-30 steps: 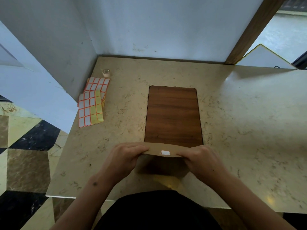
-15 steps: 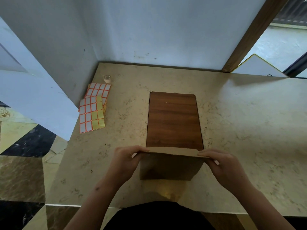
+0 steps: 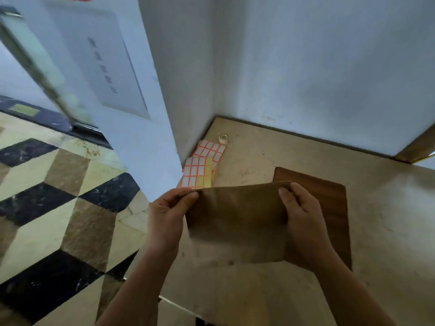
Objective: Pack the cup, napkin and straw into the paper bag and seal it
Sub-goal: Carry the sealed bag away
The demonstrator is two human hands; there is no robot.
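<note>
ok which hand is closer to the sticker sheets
Left. The left hand grips the bag's corner just below the sticker sheets; the right hand grips the far corner.

I see open counter (image 3: 388, 231) to the right of the wooden board (image 3: 329, 196) — a hand could pass there. Far left corner is crowded: label sheets (image 3: 200, 171) and a small tape roll (image 3: 223, 138) lie near the walls (image 3: 306, 67), which close off the far and left sides.

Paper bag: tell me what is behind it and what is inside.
Behind the paper bag, held up by the left hand and right hand, lies a wooden board on the table. The bag's inside is hidden.
</note>
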